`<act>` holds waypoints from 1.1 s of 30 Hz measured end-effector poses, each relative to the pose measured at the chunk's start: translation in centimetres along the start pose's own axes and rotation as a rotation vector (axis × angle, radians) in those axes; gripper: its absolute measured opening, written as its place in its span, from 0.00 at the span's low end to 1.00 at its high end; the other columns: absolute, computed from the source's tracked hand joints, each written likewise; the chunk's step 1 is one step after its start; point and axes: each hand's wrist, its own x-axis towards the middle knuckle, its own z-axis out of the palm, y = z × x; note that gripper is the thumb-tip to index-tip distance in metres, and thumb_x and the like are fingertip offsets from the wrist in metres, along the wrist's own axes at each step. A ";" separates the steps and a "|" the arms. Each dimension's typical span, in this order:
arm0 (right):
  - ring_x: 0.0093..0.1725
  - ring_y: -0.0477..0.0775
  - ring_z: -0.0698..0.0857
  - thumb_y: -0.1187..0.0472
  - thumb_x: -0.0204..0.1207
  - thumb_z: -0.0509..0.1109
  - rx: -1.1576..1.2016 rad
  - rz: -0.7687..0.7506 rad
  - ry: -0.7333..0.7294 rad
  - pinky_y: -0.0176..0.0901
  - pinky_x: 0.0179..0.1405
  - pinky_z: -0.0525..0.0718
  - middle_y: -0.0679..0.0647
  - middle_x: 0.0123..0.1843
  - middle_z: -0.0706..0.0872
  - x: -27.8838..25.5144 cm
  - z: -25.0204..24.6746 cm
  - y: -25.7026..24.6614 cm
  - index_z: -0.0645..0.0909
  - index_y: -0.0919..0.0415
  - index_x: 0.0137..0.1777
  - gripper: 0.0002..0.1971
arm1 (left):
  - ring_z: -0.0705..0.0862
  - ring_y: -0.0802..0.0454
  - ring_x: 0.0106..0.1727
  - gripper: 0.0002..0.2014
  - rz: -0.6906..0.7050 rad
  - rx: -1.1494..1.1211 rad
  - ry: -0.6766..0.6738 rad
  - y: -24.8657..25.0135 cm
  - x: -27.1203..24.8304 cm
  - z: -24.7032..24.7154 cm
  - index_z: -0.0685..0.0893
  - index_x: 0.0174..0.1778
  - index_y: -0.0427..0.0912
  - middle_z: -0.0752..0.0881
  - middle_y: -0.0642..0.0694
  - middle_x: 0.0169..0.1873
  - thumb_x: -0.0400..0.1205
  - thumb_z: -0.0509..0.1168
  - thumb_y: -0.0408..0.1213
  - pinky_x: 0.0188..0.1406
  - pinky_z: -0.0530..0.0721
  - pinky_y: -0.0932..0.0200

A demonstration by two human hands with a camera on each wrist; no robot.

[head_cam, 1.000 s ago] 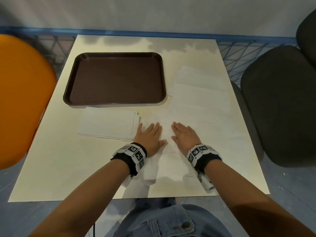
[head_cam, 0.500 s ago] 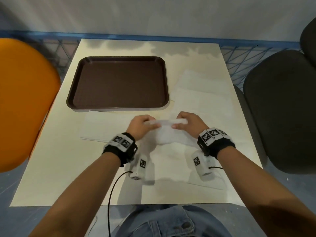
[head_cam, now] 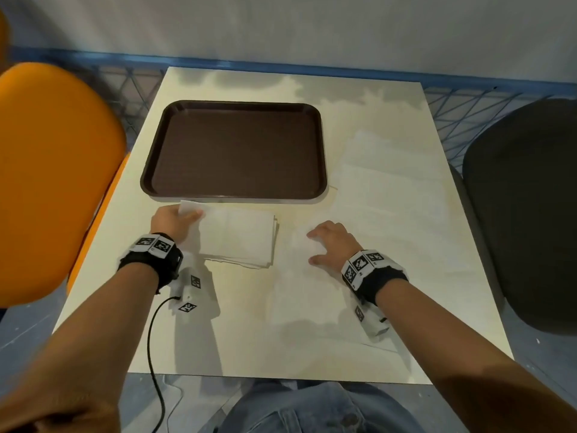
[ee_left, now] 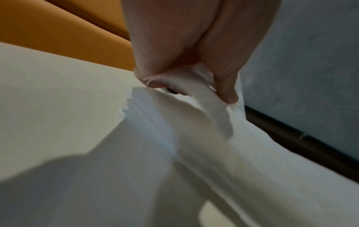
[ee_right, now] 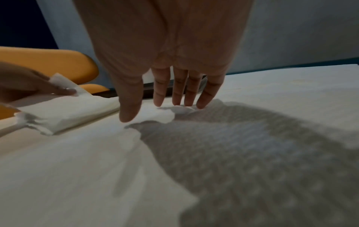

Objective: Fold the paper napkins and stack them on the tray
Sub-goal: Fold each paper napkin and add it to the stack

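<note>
2 hands are at work on the bench (head_cam: 218, 339), each at a different stage. The left hand (head_cam: 170, 220) pinches the far left corner of the top folded napkin (head_cam: 237, 232) between thumb and curled fingers; the left wrist view shows that corner lifted and crumpled while the rest of the sheet lies on the pile of folded napkins (head_cam: 249, 260). The right hand (head_cam: 334, 243) is spread, fingers straight, with the fingertips (ee_right: 202, 104) at or just above a flat unfolded napkin (head_cam: 312, 295); whether they press it I cannot tell.

Judging by this, the step in hand is laying a finished napkin onto the pile, while the right hand readies the next sheet. The tray (head_cam: 156, 170) holds no napkins in these views, so the stacking part of the task looks not yet begun. The pile sits just at 6 o'clock of the tray, its far edge near or at the rim.

Next, the left hand likely needs to let the corner go and smooth it square, since thin paper keeps a crease where it is pinched. Then the right hand needs a clean edge to lift on the flat sheet.

More unfolded napkins (head_cam: 390, 182) lie overlapping at 3 o'clock of the tray. All are white, thin and lightly embossed, with ragged, slightly uneven edges along the pile's near side.
</note>
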 end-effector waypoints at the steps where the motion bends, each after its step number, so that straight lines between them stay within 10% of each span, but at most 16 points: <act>1: 0.71 0.52 0.69 0.53 0.71 0.75 -0.035 -0.006 0.003 0.43 0.71 0.70 0.49 0.72 0.69 0.0 0.2 -0.3 0.71 0.50 0.73 0.30 | 0.82 0.35 0.61 0.21 0.006 0.036 -0.013 -0.4 0.4 0.3 0.84 0.61 0.34 0.85 0.34 0.59 0.80 0.69 0.47 0.62 0.79 0.45; 7: 0.74 0.51 0.66 0.57 0.73 0.73 -0.100 -0.030 0.020 0.44 0.72 0.67 0.48 0.75 0.66 -0.2 0.2 0.3 0.68 0.51 0.75 0.30 | 0.73 0.38 0.66 0.18 0.056 0.429 0.083 0.1 0.4 1.8 0.79 0.63 0.55 0.81 0.42 0.62 0.77 0.70 0.49 0.65 0.66 0.40; 11: 0.70 0.55 0.70 0.62 0.76 0.68 -0.043 0.062 0.232 0.46 0.66 0.71 0.53 0.70 0.71 -0.9 -0.9 1.7 0.73 0.55 0.70 0.22 | 0.65 0.39 0.72 0.28 0.396 0.520 0.217 3.6 -2.9 4.3 0.73 0.71 0.55 0.72 0.43 0.70 0.75 0.71 0.52 0.68 0.60 0.39; 20: 0.67 0.58 0.74 0.56 0.73 0.71 0.047 0.400 0.198 0.47 0.65 0.74 0.58 0.67 0.72 -3.9 -1.7 4.8 0.73 0.60 0.66 0.23 | 0.74 0.47 0.63 0.26 0.540 0.803 -0.351 9.9 -13.1 16.8 0.82 0.60 0.51 0.85 0.50 0.56 0.77 0.59 0.65 0.59 0.64 0.44; 27: 0.67 0.56 0.75 0.54 0.75 0.70 0.093 0.350 0.179 0.45 0.67 0.74 0.57 0.66 0.74 -4.8 -1.4 5.7 0.74 0.60 0.67 0.22 | 0.81 0.44 0.55 0.20 0.264 0.569 -0.500 10.2 -13.3 18.4 0.81 0.42 0.46 0.87 0.48 0.47 0.79 0.61 0.61 0.60 0.63 0.44; 33: 0.72 0.58 0.67 0.45 0.76 0.67 0.203 0.132 0.398 0.46 0.71 0.68 0.55 0.71 0.72 -4.9 -3.2 4.7 0.74 0.54 0.71 0.26 | 0.80 0.45 0.46 0.10 0.539 0.181 -0.565 11.1 -13.3 15.4 0.78 0.45 0.41 0.81 0.47 0.42 0.84 0.60 0.44 0.48 0.73 0.54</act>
